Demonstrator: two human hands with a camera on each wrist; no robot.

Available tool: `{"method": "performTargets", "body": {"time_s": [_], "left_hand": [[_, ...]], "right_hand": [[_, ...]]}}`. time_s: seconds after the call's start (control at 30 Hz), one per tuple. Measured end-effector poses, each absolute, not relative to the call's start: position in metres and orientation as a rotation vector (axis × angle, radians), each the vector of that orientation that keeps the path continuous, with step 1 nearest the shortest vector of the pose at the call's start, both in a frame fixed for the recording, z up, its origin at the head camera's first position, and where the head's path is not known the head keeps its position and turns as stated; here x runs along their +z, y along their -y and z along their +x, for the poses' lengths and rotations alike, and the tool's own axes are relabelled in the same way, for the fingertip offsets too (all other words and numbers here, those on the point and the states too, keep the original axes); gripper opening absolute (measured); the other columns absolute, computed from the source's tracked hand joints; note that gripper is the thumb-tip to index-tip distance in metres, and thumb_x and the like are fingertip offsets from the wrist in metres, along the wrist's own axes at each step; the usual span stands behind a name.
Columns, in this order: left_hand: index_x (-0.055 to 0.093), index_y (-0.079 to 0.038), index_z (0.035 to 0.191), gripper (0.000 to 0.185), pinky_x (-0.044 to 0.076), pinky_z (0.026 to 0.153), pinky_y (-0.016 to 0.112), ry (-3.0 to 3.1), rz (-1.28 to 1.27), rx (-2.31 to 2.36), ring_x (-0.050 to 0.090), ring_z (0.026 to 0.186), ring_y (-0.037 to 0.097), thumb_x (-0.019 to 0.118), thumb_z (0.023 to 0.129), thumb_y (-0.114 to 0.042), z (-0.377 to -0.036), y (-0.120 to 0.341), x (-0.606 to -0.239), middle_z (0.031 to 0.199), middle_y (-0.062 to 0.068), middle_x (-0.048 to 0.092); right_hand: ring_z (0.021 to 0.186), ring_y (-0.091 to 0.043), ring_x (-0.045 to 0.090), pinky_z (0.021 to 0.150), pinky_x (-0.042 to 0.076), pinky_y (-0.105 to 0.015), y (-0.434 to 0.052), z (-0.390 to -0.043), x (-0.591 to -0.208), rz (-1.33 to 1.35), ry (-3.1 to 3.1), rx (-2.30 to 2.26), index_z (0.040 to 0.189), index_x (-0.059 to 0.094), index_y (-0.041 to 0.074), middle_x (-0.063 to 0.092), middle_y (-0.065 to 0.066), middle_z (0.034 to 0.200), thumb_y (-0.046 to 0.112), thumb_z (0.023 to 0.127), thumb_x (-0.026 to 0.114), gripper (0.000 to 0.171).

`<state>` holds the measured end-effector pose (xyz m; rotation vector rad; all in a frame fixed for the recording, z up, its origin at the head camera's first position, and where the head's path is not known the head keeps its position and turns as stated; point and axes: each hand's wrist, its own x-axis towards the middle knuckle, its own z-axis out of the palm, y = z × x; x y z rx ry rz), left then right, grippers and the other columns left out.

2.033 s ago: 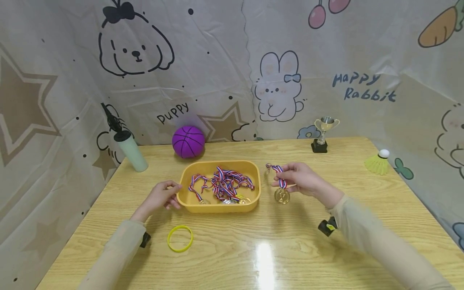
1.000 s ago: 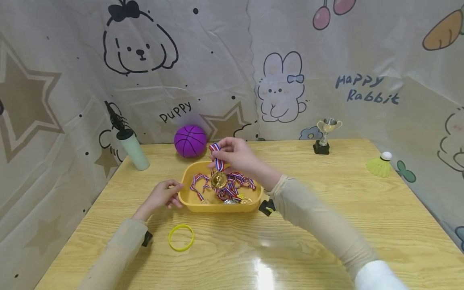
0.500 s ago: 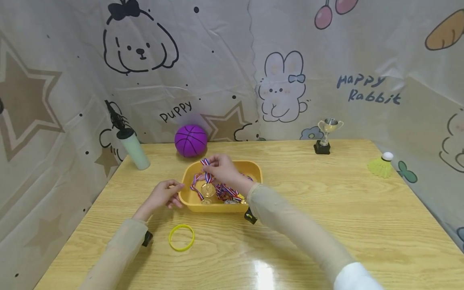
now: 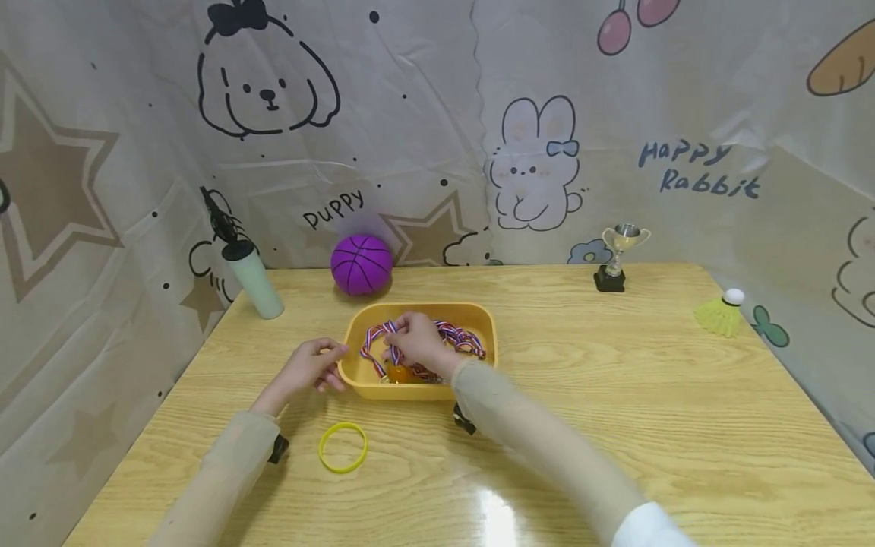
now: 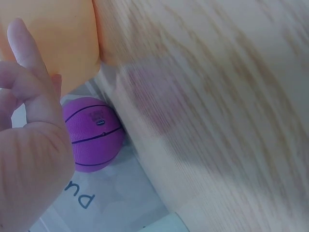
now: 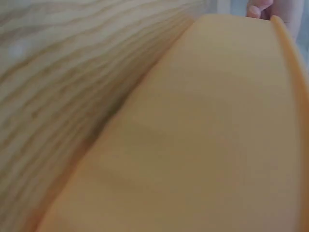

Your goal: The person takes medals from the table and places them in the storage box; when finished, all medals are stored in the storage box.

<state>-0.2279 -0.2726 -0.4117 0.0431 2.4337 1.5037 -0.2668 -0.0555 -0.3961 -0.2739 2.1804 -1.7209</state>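
A yellow plastic tub (image 4: 417, 392) on the wooden table holds several medals on red, white and blue ribbons (image 4: 465, 338). My right hand (image 4: 420, 342) is down inside the tub, with thumb and fingers pinching the ribbon of a gold medal (image 4: 399, 374), which hangs low at the front left of the tub. At the tub's left end, my left hand (image 4: 307, 370) grips the rim with its fingertips, other fingers lying against the outer wall in the left wrist view. The tub wall (image 6: 193, 121) fills the right wrist view, hiding the right fingers there.
A yellow wristband (image 4: 343, 448) lies in front of the tub. Behind stands a purple basketball (image 4: 361, 264), with a pale green hand pump (image 4: 254, 285) to the left. A small trophy (image 4: 613, 258) and a yellow shuttlecock (image 4: 721, 313) are at the right. A printed cloth (image 4: 424, 152) hangs behind.
My right hand has carried the gold medal leftward from the table right of the tub, over the tub, then lowered it inside. The left hand has stayed at the rim.
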Motion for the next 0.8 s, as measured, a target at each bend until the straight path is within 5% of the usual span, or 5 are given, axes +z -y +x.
{"method": "performTargets", "body": {"time_s": [0.33, 0.5, 0.8], "left_hand": [[0.050, 0.011, 0.113, 0.039, 0.042, 0.043, 0.018, -2.432, 0.026, 1.501, 0.065, 0.054, 0.009, 0.046, 0.102, -0.026, -0.227, 0.271, -0.410, 0.062, 0.001, 0.060], [0.050, 0.012, 0.112, 0.039, 0.042, 0.043, 0.019, -2.431, 0.029, 1.504, 0.065, 0.054, 0.009, 0.047, 0.102, -0.026, -0.228, 0.271, -0.411, 0.062, 0.001, 0.060], [0.049, 0.013, 0.115, 0.039, 0.043, 0.043, 0.019, -2.432, 0.049, 1.511, 0.065, 0.054, 0.009, 0.046, 0.102, -0.024, -0.228, 0.272, -0.411, 0.062, 0.000, 0.062]], "right_hand": [[0.074, -0.026, 0.072, 0.045, 0.049, -0.022, 0.060, -0.265, -0.404, -0.279, -2.242, -1.610, 0.102, 0.057, -0.002, 0.069, -0.020, 0.094, 0.003, 0.091, 0.062, 0.014], [0.061, -0.011, 0.058, 0.048, 0.045, -0.018, 0.057, -0.263, -0.405, -0.343, -2.381, -1.531, 0.097, 0.062, -0.002, 0.068, -0.012, 0.084, 0.005, 0.089, 0.065, 0.011], [0.066, -0.024, 0.063, 0.057, 0.056, -0.030, 0.049, -0.264, -0.399, -0.343, -2.376, -1.539, 0.100, 0.065, 0.000, 0.065, -0.011, 0.090, 0.005, 0.089, 0.065, 0.012]]}}
